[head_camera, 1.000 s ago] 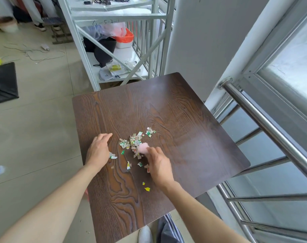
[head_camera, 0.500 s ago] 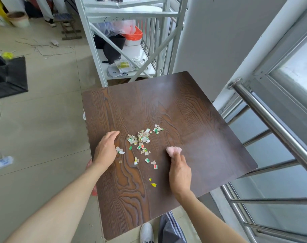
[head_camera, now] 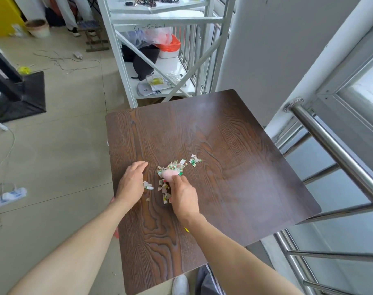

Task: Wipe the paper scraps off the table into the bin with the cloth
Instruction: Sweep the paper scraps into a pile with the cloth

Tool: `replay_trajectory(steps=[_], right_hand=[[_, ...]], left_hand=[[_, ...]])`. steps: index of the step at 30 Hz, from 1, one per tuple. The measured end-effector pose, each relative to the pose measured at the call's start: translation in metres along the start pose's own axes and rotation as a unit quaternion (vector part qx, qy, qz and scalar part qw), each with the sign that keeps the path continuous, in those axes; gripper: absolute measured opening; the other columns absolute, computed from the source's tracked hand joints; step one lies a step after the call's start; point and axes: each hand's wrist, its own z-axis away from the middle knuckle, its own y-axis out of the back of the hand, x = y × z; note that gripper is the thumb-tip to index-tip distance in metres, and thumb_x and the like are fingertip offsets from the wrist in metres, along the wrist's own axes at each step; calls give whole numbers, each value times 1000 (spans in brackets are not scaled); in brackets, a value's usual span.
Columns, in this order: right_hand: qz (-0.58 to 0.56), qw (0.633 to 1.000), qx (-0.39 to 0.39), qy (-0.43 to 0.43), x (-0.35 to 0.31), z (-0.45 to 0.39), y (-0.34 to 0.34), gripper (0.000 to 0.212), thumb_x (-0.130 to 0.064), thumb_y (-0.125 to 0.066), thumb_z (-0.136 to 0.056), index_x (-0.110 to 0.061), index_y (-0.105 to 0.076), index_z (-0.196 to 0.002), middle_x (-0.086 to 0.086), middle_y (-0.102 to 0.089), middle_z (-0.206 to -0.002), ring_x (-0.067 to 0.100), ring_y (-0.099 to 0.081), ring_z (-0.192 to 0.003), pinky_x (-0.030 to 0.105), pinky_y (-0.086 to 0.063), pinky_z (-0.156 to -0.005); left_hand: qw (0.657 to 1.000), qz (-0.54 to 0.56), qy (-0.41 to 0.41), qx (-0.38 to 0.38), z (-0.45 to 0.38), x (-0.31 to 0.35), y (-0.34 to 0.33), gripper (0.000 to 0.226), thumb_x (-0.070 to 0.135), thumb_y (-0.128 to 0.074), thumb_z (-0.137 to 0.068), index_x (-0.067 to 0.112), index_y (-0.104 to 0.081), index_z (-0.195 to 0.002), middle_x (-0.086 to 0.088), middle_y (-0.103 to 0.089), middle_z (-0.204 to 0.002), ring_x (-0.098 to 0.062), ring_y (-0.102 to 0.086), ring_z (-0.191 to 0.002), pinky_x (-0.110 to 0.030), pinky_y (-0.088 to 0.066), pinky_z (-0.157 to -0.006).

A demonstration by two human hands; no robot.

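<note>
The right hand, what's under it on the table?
The right hand presses a pink cloth onto the table, among the paper scraps. Scraps show along the hand's left edge; any beneath the palm or cloth are covered.

right hand (head_camera: pixel 184 198) swept cloth (head_camera: pixel 170 175) leftward into scraps (head_camera: pixel 172 167).
</note>
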Motion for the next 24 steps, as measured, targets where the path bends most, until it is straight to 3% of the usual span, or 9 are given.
replay_trajectory(steps=[4, 7, 11, 15, 21, 24], right_hand=[[11, 998, 54, -18, 35, -24, 36, 12, -11, -51, -91, -12, -57, -101, 11, -60, -96, 40, -63, -74, 45, -51, -63], [57, 992, 107, -31, 68, -49, 66, 14, -15, -47, -96, -7, -59, -100, 13, -60, -96, 41, -63, -71, 42, -49, -61], [92, 989, 84, -76, 93, -81, 76, 16, -11, -44, -96, -11, -57, -106, 14, -58, -100, 41, -61, -75, 43, -48, -65], [86, 986, 77, -121, 70, -91, 42, 25, -3, -41, -92, -3, -54, -113, 19, -57, -107, 44, -62, -83, 45, -47, -68], [74, 994, 55, -50, 26, -82, 5, 32, 6, -44, -85, -2, -55, -114, 18, -58, -99, 43, -60, -70, 36, -30, -55], [65, 997, -10, 32, 2, -77, -9, 31, 0, -43, -89, -6, -52, -119, 14, -57, -98, 40, -59, -73, 36, -33, -56]], left_hand=[[1000, -13, 9, 10, -5, -5, 3, 44, -2, -42, -94, 8, -49, -136, -2, -48, -140, -21, -43, -126, -36, -40, -105], [999, -16, 29, 15, -7, -12, 3, 44, 1, -43, -94, 11, -49, -136, -1, -45, -145, -20, -37, -135, -37, -35, -109], [999, -5, 30, 23, -5, -16, -3, 43, 3, -41, -97, 13, -48, -138, 0, -40, -149, -19, -30, -141, -31, -23, -115], [998, 45, 33, 27, -7, -26, -8, 44, 1, -43, -95, 13, -50, -137, 0, -41, -149, -17, -31, -141, -22, -15, -113], [997, 67, 35, 17, -9, -30, -7, 44, 4, -44, -96, 17, -49, -137, 4, -39, -150, -13, -28, -142, -24, -16, -115], [997, 63, 39, 14, -8, -28, -5, 44, 4, -45, -96, 17, -49, -137, 5, -39, -150, -13, -28, -142, -25, -17, -116]])
